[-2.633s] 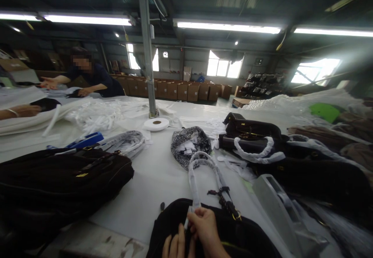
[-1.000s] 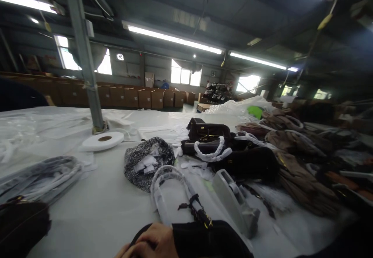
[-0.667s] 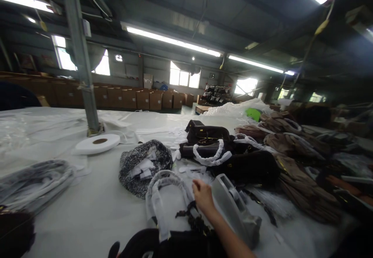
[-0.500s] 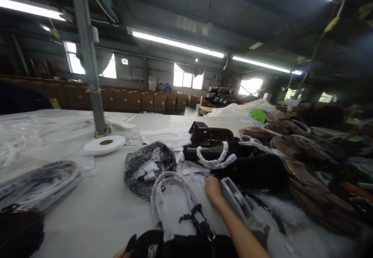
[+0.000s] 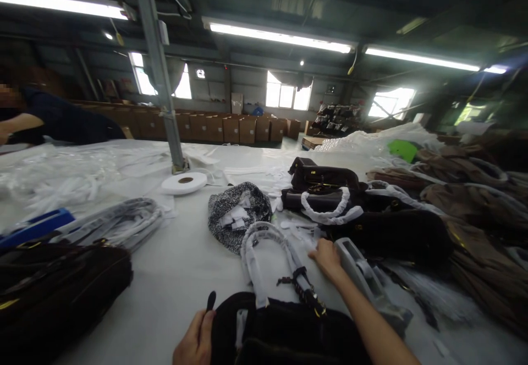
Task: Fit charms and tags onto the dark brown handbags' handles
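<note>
A black handbag (image 5: 289, 326) lies at the near edge in front of me, its handle (image 5: 270, 233) wrapped in white padding. My left hand (image 5: 193, 337) is closed on the bag's left edge, and a small dark tab (image 5: 212, 300) sticks up by its thumb. Reaching forward over the table, my right hand (image 5: 328, 258) has curled fingers beside a grey tape dispenser (image 5: 355, 269); what lies in its fingertips is hidden. White slips (image 5: 295, 230) lie just beyond that hand. A black-and-white speckled cloth pouch (image 5: 218, 227) holding white tags sits between the hands, farther back.
Dark handbags (image 5: 324, 178) are piled behind my right hand, with brown bags (image 5: 462, 205) at right. On the left are another dark bag (image 5: 74, 288), a blue tool (image 5: 41, 225) and a white roll (image 5: 183, 183) by a metal post (image 5: 165, 95). A person (image 5: 61, 112) leans in at far left.
The view has swung left, so things appear farther right and a person shows at left. More of my left hand and the black handbag is visible. My right hand stays near the dispenser.
</note>
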Motion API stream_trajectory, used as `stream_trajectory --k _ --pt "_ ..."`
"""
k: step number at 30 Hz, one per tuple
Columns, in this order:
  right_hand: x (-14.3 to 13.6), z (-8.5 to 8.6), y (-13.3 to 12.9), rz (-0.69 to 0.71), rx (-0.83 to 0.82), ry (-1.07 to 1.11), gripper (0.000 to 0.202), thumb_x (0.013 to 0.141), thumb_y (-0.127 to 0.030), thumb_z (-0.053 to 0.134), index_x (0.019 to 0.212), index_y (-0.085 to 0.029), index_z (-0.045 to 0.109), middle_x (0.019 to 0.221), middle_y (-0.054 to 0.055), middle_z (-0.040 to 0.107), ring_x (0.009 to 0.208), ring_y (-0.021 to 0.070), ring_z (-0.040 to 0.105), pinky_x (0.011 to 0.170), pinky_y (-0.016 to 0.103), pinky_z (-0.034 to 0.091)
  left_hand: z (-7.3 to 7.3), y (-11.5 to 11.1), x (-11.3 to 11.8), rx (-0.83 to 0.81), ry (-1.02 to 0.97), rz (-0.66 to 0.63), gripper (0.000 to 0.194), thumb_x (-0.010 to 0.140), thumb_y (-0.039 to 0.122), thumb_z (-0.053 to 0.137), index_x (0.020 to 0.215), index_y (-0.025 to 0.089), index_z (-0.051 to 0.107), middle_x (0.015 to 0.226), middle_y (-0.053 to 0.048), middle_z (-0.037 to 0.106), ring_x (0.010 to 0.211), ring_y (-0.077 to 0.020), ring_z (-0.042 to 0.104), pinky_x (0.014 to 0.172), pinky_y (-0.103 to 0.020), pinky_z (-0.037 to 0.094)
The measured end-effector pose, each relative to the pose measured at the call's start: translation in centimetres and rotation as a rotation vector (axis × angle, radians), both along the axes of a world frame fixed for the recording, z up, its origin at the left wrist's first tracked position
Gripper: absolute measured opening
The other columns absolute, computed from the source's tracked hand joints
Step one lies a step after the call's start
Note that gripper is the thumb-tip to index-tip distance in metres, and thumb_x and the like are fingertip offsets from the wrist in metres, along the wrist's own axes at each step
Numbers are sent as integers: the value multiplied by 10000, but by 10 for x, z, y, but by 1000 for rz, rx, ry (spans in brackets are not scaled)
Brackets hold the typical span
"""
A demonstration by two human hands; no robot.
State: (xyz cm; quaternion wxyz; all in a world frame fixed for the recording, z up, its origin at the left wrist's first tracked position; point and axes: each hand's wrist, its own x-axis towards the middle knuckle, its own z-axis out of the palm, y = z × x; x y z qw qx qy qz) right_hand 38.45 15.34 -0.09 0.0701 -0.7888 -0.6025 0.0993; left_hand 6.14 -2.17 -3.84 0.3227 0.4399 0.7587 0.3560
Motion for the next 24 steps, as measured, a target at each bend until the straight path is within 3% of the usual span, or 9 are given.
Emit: stream_trajectory --k 2,5,8,11,17,21,24 --pt "1 1 -6 47 35 41 288 706 -346 720 846 -101 663 883 140 683 828 233 637 643 276 443 -1 0 1 -13 2 -10 321 847 490 338 912 275 567 809 -6 691 843 -228 637 702 -250 444" --pt "1 1 -14 165 58 116 256 755 -378 652 714 -127 680 727 92 697 706 186 642 588 231 406 -5 0 0 -11 -4 -25 321 851 493 325 894 271 553 756 -2 666 817 -222 630 706 -251 439" --pt "3 2 -21 254 74 157 224 790 -248 594 610 -143 676 619 56 681 644 153 627 596 212 390 -7 0 -3 27 -37 -30 323 838 502 344 901 266 556 832 -9 678 833 -219 628 717 -255 446" --pt "6 4 -29 254 116 166 203 775 -151 564 616 -145 690 669 72 695 696 164 630 627 219 384 -10 -1 -6 59 -82 -23 348 828 501 356 955 260 573 918 -21 693 887 -225 627 756 -270 455" --pt "7 20 -47 199 249 234 135 737 -199 591 744 -162 721 878 120 700 852 244 625 727 287 400 -15 -6 -6 134 -70 49 415 786 525 399 1006 242 608 1059 -45 669 998 -260 592 849 -326 442" --pt "-21 36 -57 282 303 426 281 813 -210 457 945 -169 702 889 83 709 865 208 628 757 268 421 -16 -6 -4 224 -128 70 452 749 551 462 984 203 630 1070 -64 655 1018 -259 580 869 -319 438" --pt "-61 43 -69 377 270 603 264 802 -263 475 907 -179 702 771 35 709 722 182 633 659 249 445 -15 -7 -5 248 -203 84 448 748 543 500 970 182 647 1043 -66 673 1011 -260 591 864 -313 444"
